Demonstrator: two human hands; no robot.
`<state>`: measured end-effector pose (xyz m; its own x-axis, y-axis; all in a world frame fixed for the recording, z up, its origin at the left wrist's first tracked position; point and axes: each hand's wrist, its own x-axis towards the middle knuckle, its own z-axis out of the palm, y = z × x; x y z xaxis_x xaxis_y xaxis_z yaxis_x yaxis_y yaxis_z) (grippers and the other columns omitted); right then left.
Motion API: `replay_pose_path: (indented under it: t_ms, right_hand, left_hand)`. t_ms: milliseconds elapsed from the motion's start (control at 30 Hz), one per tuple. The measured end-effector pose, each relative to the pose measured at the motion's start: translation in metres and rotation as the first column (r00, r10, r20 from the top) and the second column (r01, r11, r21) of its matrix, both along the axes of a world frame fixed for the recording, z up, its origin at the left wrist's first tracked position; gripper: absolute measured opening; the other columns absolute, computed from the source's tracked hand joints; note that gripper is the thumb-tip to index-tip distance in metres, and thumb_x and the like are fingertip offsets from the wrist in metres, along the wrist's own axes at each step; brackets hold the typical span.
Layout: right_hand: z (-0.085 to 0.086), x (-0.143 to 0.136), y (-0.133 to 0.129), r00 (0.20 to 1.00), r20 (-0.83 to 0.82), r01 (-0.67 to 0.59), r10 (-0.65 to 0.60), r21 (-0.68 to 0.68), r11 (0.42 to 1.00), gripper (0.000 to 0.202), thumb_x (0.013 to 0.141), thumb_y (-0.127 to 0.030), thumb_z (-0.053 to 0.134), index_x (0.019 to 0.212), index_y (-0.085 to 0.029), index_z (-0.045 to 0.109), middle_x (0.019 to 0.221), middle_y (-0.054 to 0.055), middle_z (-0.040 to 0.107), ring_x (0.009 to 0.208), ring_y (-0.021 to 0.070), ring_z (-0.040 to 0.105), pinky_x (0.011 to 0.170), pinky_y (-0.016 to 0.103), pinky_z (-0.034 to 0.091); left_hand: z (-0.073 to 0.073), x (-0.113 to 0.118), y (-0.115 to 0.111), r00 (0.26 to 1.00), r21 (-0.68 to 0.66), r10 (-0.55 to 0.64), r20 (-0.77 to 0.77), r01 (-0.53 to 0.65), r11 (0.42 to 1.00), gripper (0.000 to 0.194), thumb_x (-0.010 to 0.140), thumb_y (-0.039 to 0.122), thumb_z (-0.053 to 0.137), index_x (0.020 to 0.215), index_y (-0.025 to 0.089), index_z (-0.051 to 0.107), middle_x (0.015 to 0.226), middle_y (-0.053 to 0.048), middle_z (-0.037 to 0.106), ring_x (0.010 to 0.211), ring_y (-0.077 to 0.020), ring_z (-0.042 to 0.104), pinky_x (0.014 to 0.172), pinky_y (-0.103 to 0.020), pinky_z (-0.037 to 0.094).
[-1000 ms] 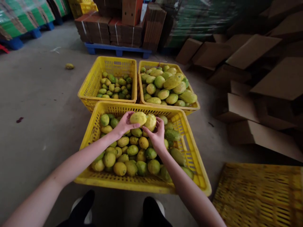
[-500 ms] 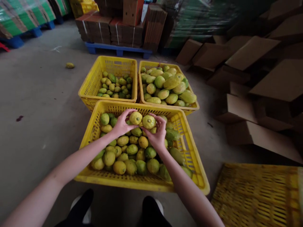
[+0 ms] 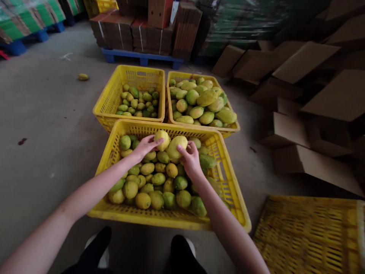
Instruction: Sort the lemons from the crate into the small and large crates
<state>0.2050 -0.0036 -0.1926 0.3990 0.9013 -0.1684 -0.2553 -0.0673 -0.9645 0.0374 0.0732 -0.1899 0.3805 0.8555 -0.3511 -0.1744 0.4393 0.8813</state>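
My left hand (image 3: 149, 146) is closed around a small round yellow papaya (image 3: 162, 139), thumb on its near side. In my right hand (image 3: 189, 156) is a longer yellow-green papaya (image 3: 174, 147), held by its right side with the thumb on top. The two fruits are side by side, touching or nearly so. Both hands are over the back half of the near yellow crate (image 3: 168, 221). Green and yellow papayas (image 3: 159, 179) of mixed size lie in that crate, partly hidden by my forearms.
Behind stand a yellow crate of small fruit (image 3: 104, 93) and a yellow crate heaped with larger fruit (image 3: 236, 127). Cardboard boxes (image 3: 316, 163) lie at right, above an upturned-looking yellow crate (image 3: 309, 236). One fruit (image 3: 83, 77) lies on the floor. Bundled cardboard sits on a blue pallet (image 3: 144, 60).
Both papayas have been turned in my hands: their stem ends faced me before, and now their sides show. The hands have stayed over the same crate.
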Motion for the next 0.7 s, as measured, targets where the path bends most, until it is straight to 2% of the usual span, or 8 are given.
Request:
replay_pose_path:
  t_ms: [100,167,233,367,500,600,700]
  right_hand:
    - [0.0,0.002,0.005,0.964,-0.25,-0.132,0.092,-0.152,0.979,0.043,0.063,-0.052,0.08,0.086,-0.023,0.057,0.082,0.0,0.069,0.065,0.0174,0.064,0.049,0.028,0.054]
    - [0.001,0.004,0.008,0.925,-0.359,-0.202,0.121,-0.199,0.959,0.042,0.066,-0.049,0.077,0.094,-0.022,0.062,0.084,0.003,0.072,0.066,0.0201,0.067,0.05,0.031,0.055]
    - [0.001,0.006,0.009,0.905,-0.407,-0.226,0.124,-0.212,0.951,0.039,0.066,-0.046,0.074,0.096,-0.021,0.064,0.083,0.004,0.074,0.069,0.0225,0.069,0.052,0.033,0.056]
    - [0.002,0.008,0.008,0.907,-0.395,-0.233,0.145,-0.185,0.955,0.033,0.063,-0.045,0.069,0.086,-0.022,0.063,0.076,0.005,0.072,0.074,0.0273,0.07,0.054,0.037,0.057]
    - [0.003,0.001,0.005,0.916,-0.386,-0.2,0.113,-0.191,0.961,0.034,0.067,-0.047,0.07,0.091,-0.023,0.063,0.074,0.002,0.07,0.069,0.023,0.067,0.052,0.033,0.054]
    - [0.005,-0.004,0.004,0.922,-0.37,-0.182,0.109,-0.168,0.969,0.034,0.072,-0.048,0.071,0.093,-0.024,0.06,0.074,0.001,0.068,0.065,0.019,0.063,0.05,0.03,0.049]
    - [0.005,-0.005,0.003,0.93,-0.345,-0.195,0.126,-0.171,0.966,0.036,0.071,-0.052,0.07,0.092,-0.024,0.059,0.071,0.001,0.066,0.065,0.0202,0.064,0.048,0.03,0.048]
  left_hand:
    - [-0.003,-0.001,0.005,0.998,-0.202,-0.063,-0.026,0.056,0.978,0.027,0.085,0.041,0.073,0.092,0.014,0.072,0.08,-0.006,0.072,0.074,-0.0188,0.064,0.066,-0.027,0.052]
    - [-0.005,-0.001,0.007,0.997,-0.27,-0.058,-0.04,0.045,0.962,0.03,0.088,0.044,0.069,0.093,0.014,0.071,0.076,-0.006,0.071,0.065,-0.0172,0.062,0.061,-0.027,0.05]
    - [-0.007,-0.001,0.008,0.999,-0.311,-0.041,-0.014,0.034,0.95,0.027,0.088,0.041,0.068,0.094,0.015,0.071,0.077,-0.005,0.072,0.063,-0.0168,0.062,0.06,-0.027,0.05]
    - [-0.01,-0.004,0.01,0.991,-0.314,-0.08,0.108,0.11,0.943,0.013,0.078,0.025,0.071,0.085,0.014,0.07,0.079,-0.006,0.072,0.067,-0.0177,0.066,0.069,-0.029,0.054]
    - [-0.01,-0.006,0.007,0.974,-0.279,-0.148,0.17,0.192,0.941,0.016,0.074,0.021,0.071,0.089,0.015,0.07,0.079,-0.006,0.073,0.071,-0.0191,0.067,0.072,-0.031,0.053]
    - [-0.008,-0.004,0.005,0.972,-0.296,-0.133,0.193,0.187,0.937,0.013,0.077,0.025,0.069,0.086,0.016,0.069,0.074,-0.005,0.071,0.07,-0.0197,0.066,0.068,-0.031,0.053]
    - [-0.005,-0.003,0.003,0.978,-0.284,-0.087,0.188,0.139,0.949,0.005,0.077,0.022,0.065,0.08,0.018,0.064,0.069,-0.002,0.067,0.066,-0.0183,0.063,0.064,-0.029,0.051]
